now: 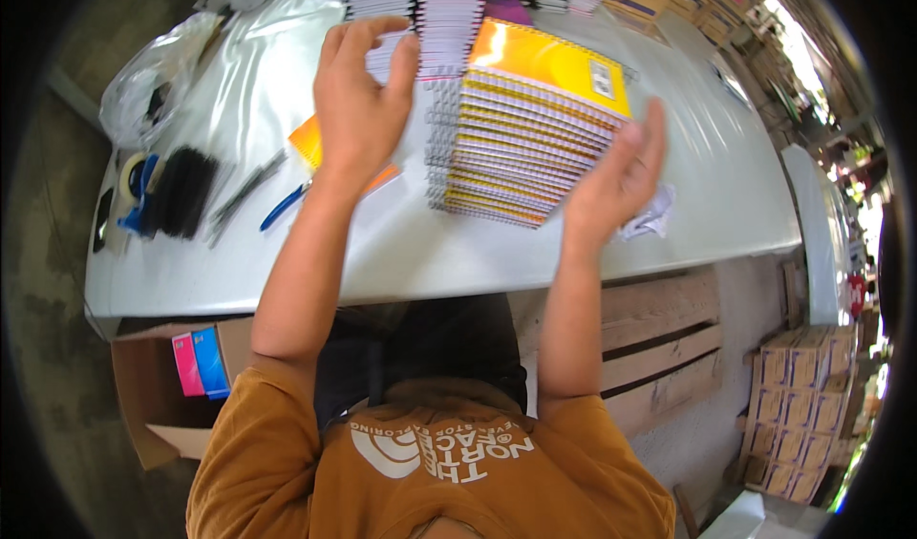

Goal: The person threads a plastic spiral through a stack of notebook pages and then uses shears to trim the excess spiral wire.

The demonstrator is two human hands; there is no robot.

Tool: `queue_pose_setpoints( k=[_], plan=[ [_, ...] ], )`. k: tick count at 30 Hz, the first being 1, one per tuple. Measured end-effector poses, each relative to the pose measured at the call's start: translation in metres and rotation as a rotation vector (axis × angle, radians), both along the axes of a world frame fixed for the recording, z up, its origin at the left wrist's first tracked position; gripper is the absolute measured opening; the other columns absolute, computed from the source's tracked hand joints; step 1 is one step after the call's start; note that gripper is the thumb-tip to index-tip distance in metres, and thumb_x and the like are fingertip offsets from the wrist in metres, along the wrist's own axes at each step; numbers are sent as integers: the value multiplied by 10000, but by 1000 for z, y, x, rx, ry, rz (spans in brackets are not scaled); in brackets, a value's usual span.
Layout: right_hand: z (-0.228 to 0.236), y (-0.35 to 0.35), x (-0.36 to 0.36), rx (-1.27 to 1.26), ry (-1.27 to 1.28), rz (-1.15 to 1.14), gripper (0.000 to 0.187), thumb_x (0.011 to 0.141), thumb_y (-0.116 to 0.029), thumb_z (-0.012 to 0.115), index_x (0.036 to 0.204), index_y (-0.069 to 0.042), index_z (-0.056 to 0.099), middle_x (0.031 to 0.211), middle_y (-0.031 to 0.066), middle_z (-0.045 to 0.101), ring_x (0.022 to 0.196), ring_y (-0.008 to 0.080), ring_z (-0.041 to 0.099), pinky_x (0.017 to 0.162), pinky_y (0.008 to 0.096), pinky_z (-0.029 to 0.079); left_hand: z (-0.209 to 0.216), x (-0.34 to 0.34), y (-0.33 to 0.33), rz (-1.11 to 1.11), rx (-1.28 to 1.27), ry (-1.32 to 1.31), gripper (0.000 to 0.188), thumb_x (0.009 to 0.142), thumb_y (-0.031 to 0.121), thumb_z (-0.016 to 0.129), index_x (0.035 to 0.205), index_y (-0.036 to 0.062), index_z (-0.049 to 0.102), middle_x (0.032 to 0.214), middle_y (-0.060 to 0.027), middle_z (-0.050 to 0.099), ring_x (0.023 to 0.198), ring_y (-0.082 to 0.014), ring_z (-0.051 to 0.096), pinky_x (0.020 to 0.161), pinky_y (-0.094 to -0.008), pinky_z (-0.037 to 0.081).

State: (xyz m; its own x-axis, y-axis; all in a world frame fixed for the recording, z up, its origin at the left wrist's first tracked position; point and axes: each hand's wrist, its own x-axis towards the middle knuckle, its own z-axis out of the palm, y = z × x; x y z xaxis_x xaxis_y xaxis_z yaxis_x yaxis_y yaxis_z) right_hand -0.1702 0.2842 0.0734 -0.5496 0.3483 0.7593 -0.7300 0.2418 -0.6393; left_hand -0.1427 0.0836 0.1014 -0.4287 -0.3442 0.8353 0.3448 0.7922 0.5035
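Note:
A tall pile of spiral-bound notebooks (521,143) with a yellow-orange cover on top stands on the white table (401,248). My left hand (361,95) is raised at the pile's left, spiral side, with fingers spread and curled and nothing in its grasp that I can see. My right hand (621,171) is held open with its palm toward the pile's right edge. More rows of notebooks (449,9) stand just behind the pile. A loose orange cover (308,143) lies flat under my left wrist.
On the table's left lie a tape dispenser (134,184), a black bundle of binding combs (183,190), blue-handled pliers (284,207) and a plastic bag (153,81). Crumpled white paper (654,219) lies at right. An open carton (181,377) sits below; a wooden pallet (659,343) and stacked boxes (798,396) are at right.

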Motion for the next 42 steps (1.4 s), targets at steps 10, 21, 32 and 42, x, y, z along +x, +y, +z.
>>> queue_pose_setpoints(
  k=[10, 21, 32, 42],
  plan=[
    [-100, -42, 105, -568, -1044, 1300, 586, 963, -438, 296, 1311, 31, 353, 1221, 238, 514, 1123, 311, 524, 983, 411, 385, -101, 133, -34, -125, -452, -672, 309, 796, 10, 556, 1102, 26, 593, 1131, -145, 605, 1056, -324, 572, 925, -408, 441],
    [-96, -57, 81, -149, -927, 1408, 493, 874, -71, 568, 1313, 35, 370, 1191, 222, 552, 1108, 210, 536, 953, 302, 414, -89, 149, -159, -2, -16, -696, 437, 826, 292, 628, 1184, 53, 551, 1190, -125, 572, 1123, -261, 519, 926, -383, 394],
    [-124, -64, 70, 210, -767, 1253, 314, 849, -34, 605, 1146, 58, 563, 1069, 93, 624, 959, 97, 552, 864, 245, 447, -112, 146, -187, 582, -357, -572, 280, 892, 265, 543, 1039, 39, 616, 866, -127, 619, 802, -268, 593, 732, -348, 461],
    [-129, -68, 72, 223, -714, 1191, 254, 853, -37, 596, 1093, 46, 606, 986, 91, 656, 877, 102, 584, 811, 236, 468, -101, 151, -95, -285, 242, -1006, 303, 950, 295, 482, 825, 25, 540, 638, 21, 413, 601, -71, 368, 552, -232, 340]
  ],
)
